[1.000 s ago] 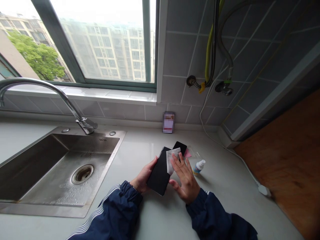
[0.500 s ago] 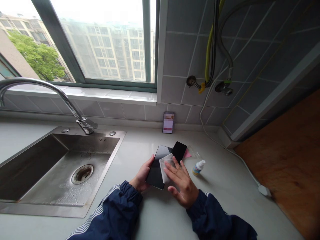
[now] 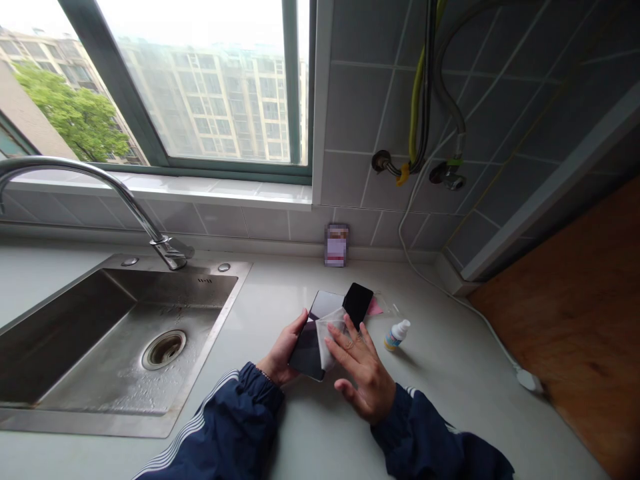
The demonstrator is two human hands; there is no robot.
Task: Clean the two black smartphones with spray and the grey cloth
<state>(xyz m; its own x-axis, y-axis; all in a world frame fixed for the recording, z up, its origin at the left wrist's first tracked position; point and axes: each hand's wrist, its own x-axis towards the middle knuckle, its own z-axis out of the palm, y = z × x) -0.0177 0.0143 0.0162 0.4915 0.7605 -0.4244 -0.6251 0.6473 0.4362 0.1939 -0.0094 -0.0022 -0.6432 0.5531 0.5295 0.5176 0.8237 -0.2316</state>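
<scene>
My left hand is closed around the left edge of a dark, glossy tablet, held tilted above the counter. Its upper part reflects pale light. Across the tablet's right side lies a thin white wipe. My right hand rests on that wipe with fingers stretched out flat and thumb apart. Just beyond the right fingertips is a black, phone-like slab, its lower end partly hidden. A pink piece and some clear plastic show beside it. Right of my hand stands a small white-capped spray bottle.
A steel sink with a chrome faucet is set into the pale counter at left. A phone leans against the tiled wall. At right, a white cable runs to a plug beside a wooden panel.
The tablet has tilted a little, and the bright reflection on its upper part has shifted. My right hand and the wipe have slid slightly left. The spray bottle stays where it was.
</scene>
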